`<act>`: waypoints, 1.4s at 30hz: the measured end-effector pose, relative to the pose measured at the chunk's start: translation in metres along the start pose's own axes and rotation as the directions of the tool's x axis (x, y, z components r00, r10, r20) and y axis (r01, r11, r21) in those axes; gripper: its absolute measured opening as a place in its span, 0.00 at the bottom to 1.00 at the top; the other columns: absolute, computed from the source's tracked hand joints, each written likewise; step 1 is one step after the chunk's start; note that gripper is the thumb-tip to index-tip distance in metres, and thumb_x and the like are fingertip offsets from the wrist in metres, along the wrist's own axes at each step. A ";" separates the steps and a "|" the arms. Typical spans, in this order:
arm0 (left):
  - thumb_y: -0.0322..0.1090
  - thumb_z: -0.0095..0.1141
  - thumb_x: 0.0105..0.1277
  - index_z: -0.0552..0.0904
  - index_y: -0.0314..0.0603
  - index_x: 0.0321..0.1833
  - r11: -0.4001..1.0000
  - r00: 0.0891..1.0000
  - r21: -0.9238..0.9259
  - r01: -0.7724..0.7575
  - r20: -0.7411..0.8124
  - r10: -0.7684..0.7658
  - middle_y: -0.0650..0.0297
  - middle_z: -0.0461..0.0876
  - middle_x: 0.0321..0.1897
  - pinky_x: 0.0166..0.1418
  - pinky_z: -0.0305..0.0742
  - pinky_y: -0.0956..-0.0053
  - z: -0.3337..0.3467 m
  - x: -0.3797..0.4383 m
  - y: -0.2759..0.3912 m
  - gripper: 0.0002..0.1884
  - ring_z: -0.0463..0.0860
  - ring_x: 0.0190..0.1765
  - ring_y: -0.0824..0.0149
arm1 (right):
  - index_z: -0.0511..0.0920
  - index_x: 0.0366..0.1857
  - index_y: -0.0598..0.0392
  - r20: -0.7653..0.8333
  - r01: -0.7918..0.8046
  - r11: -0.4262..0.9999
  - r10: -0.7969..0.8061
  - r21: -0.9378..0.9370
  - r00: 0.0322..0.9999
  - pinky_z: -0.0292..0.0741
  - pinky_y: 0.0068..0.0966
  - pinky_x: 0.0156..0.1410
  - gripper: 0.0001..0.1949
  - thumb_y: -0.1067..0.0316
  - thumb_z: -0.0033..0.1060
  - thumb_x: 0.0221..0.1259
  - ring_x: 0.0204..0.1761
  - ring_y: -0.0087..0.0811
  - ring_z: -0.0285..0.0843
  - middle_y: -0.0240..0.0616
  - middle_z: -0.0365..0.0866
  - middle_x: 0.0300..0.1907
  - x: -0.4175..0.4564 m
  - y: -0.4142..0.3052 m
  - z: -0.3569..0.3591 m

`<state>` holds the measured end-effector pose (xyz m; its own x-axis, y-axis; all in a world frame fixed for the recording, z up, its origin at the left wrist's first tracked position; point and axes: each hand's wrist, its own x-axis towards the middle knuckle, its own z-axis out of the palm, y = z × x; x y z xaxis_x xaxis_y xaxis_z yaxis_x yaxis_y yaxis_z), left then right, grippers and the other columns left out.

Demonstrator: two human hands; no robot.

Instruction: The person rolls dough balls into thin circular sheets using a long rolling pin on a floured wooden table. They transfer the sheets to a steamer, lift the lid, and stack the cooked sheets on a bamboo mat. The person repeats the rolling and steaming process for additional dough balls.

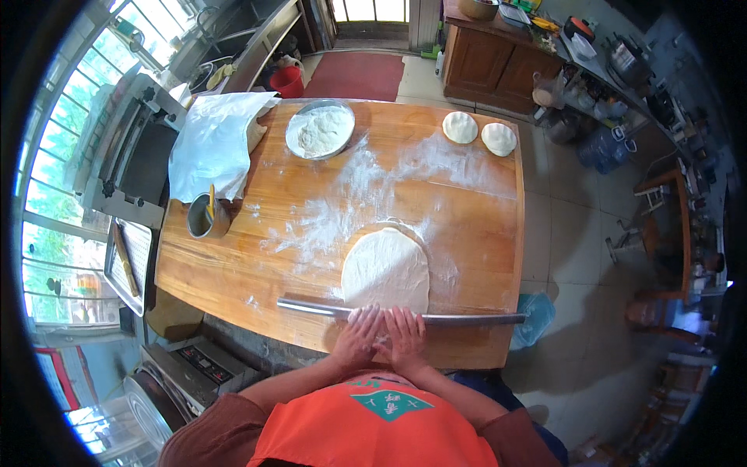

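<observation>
A sheet of dough (386, 269), flattened and roughly oval, lies on the floured wooden table (251, 292) in front of me. Across its near edge runs a long metal rolling pin (473, 319). My left hand (357, 333) and my right hand (405, 335) rest side by side on the middle of the pin, fingers fairly flat over it and pointing away from me. Whether the palms touch the table cannot be seen. Loose flour is spread beyond the dough. Two small round dough pieces (460, 127) sit at the far right corner.
A bowl of flour (320, 129) stands at the far edge, beside a white plastic sheet (213, 140). A metal cup (208, 219) with a yellow handle in it is at the left. A dough-rolling machine (131, 146) and a metal tray (127, 262) adjoin the table's left side.
</observation>
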<state>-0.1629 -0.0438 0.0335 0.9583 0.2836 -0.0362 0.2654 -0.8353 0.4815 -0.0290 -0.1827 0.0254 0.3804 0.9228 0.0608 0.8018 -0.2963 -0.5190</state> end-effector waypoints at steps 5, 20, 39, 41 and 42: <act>0.50 0.51 0.75 0.64 0.26 0.80 0.968 0.997 0.248 -0.038 -0.054 0.053 0.38 0.67 0.78 0.87 0.50 0.46 -0.022 0.121 -0.040 0.38 0.65 0.82 0.44 | 0.67 0.79 0.52 -0.137 -0.017 0.988 -0.004 -0.151 0.991 0.43 0.62 0.87 0.34 0.41 0.48 0.77 0.84 0.50 0.54 0.48 0.59 0.83 0.115 0.043 -0.014; 0.61 0.58 0.72 0.68 0.26 0.77 0.982 0.961 0.181 -0.062 -0.254 0.107 0.37 0.66 0.79 0.83 0.59 0.46 -0.041 0.197 -0.104 0.44 0.66 0.80 0.40 | 0.67 0.79 0.48 -0.221 -0.010 0.940 -0.070 -0.341 0.973 0.50 0.67 0.82 0.31 0.44 0.41 0.79 0.80 0.52 0.62 0.53 0.63 0.79 0.190 0.097 -0.008; 0.66 0.63 0.69 0.51 0.46 0.86 0.813 0.829 -0.208 0.545 -0.016 -0.559 0.43 0.86 0.60 0.59 0.79 0.48 -0.047 -0.014 -0.139 0.53 0.85 0.61 0.38 | 0.58 0.82 0.62 -0.341 -0.412 0.839 0.294 -0.356 0.893 0.41 0.54 0.89 0.41 0.43 0.56 0.75 0.86 0.49 0.49 0.53 0.54 0.85 0.171 0.147 -0.023; 0.64 0.63 0.70 0.50 0.45 0.86 0.711 0.743 -0.264 0.652 0.038 -0.668 0.42 0.85 0.61 0.59 0.79 0.48 -0.042 -0.028 -0.120 0.52 0.85 0.60 0.38 | 0.66 0.78 0.61 -0.180 -0.070 0.983 0.039 -0.168 0.983 0.43 0.55 0.89 0.37 0.46 0.58 0.73 0.84 0.51 0.56 0.54 0.62 0.81 0.149 0.084 0.013; 0.63 0.63 0.70 0.50 0.45 0.86 0.701 0.728 -0.243 0.670 0.032 -0.685 0.42 0.85 0.61 0.59 0.79 0.48 -0.035 -0.035 -0.114 0.52 0.86 0.60 0.38 | 0.68 0.76 0.61 -0.044 0.103 0.990 -0.108 -0.097 0.993 0.46 0.56 0.88 0.35 0.48 0.59 0.72 0.82 0.52 0.59 0.54 0.64 0.80 0.128 0.047 0.021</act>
<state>-0.2302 0.0576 0.0107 0.5191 0.7636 -0.3839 0.8025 -0.2808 0.5265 0.0476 -0.0734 -0.0091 0.3118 0.9377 0.1536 0.8776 -0.2222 -0.4247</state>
